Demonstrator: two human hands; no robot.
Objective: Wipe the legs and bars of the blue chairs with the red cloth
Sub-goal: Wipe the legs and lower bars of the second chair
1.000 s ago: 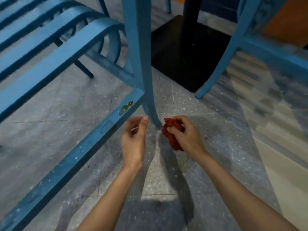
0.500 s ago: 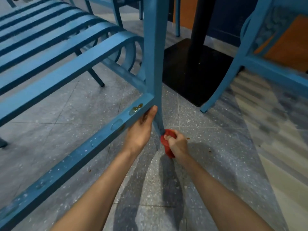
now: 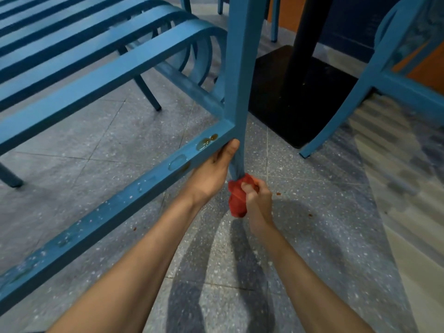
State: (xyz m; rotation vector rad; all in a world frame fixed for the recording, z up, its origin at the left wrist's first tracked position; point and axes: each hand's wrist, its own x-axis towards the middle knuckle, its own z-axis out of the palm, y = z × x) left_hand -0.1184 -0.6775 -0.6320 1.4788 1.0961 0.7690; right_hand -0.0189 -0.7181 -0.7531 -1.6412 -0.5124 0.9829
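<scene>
Low on the blue painted chair leg (image 3: 240,80), the right hand (image 3: 258,198) clenches the crumpled red cloth (image 3: 236,199) against it to wipe; the left hand (image 3: 211,174) grips the blue lower bar (image 3: 120,204), likely steadying the chair.

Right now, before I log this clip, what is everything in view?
chair with slatted seat: one, blue, left and centre
chair leg: one, blue, centre, upright
lower bar: one, blue, runs from lower left to the leg
liquid spots: a few, brownish and clear, on the bar near the leg
second chair: one, blue, right
table base: one, black, behind the leg
floor: grey speckled tiles
red cloth: one, bunched against the leg's lower end
left hand: holds the lower bar beside the leg
right hand: grips the red cloth
</scene>
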